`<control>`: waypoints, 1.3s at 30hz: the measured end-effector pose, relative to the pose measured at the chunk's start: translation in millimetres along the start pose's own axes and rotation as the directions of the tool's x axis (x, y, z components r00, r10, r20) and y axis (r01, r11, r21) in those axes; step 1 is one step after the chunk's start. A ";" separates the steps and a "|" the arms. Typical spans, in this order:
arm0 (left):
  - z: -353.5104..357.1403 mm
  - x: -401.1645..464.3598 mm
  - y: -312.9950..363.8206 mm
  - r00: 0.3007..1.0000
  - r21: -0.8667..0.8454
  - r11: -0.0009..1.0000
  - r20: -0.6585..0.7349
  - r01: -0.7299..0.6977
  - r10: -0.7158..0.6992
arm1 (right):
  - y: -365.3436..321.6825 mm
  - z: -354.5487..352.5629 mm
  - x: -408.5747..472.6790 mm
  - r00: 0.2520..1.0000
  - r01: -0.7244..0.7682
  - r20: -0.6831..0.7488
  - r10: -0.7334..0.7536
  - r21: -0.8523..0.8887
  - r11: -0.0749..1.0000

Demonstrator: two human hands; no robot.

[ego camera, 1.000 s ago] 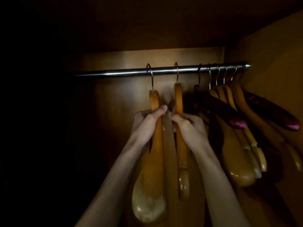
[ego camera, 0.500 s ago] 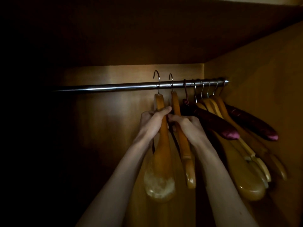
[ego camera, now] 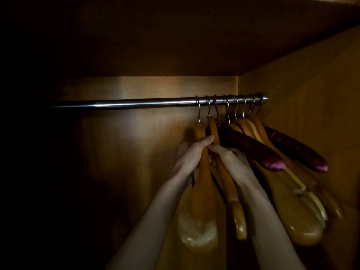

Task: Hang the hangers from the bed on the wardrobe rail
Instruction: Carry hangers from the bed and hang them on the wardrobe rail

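Dim wooden wardrobe point(ego camera: 136, 152): toward the right end of its metal rail point(ego camera: 126, 103), both hooked on, the left hand point(ego camera: 191, 152) fingers clamp one wooden hanger point(ego camera: 202, 182), the right hand point(ego camera: 231, 160) fingers the neighbouring hanger point(ego camera: 228, 182).

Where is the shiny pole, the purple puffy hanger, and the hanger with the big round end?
shiny pole point(ego camera: 136, 103): head view, bare middle of the metal rail.
purple puffy hanger point(ego camera: 251, 146): head view, middle of the nearer padded arm.
hanger with the big round end point(ego camera: 197, 233): head view, its broad rounded lower end.
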State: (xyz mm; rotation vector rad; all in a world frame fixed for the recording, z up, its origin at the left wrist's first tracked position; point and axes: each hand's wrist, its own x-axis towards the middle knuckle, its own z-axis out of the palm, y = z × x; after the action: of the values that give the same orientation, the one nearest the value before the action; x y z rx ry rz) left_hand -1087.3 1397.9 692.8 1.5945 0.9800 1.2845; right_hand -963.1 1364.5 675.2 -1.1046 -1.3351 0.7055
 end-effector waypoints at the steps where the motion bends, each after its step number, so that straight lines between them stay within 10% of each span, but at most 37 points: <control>1: 0.3 0.8 -0.5 1.000 0.000 1.000 -0.003 0.004 -0.004 | 1.4 -0.5 -0.1 1.000 -0.009 -0.001 0.009 0.018 1.000; 13: -0.9 -50.4 -43.6 0.991 -0.209 0.978 -0.132 -0.004 -0.024 | 56.0 9.0 -60.2 0.989 -0.118 -0.028 0.142 0.416 0.902; 19: -3.4 -97.7 -123.6 0.956 -0.313 0.949 -0.287 -0.037 -0.058 | 125.5 11.1 -113.9 0.983 -0.163 -0.036 0.179 0.275 0.948; 24: 13.6 -147.2 -216.3 0.934 0.080 0.931 -0.072 0.355 -0.350 | 213.7 15.2 -172.1 0.879 -0.455 0.158 0.451 -0.008 0.890; 31: 38.3 -238.6 -395.4 0.543 0.547 0.565 0.221 0.618 -0.810 | 377.5 22.4 -288.7 0.582 -0.767 0.048 0.812 -0.298 0.568; 39: 63.2 -347.5 -500.6 0.191 0.832 0.388 0.339 0.396 -0.921 | 431.9 7.3 -458.8 0.303 -0.948 -0.207 0.930 -0.164 0.272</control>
State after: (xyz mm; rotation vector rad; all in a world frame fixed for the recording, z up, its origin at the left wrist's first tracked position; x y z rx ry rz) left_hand -1116.1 1234.4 103.0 1.4926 1.3071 -0.5442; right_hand -961.6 1107.7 99.7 -2.1859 -0.5335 1.3626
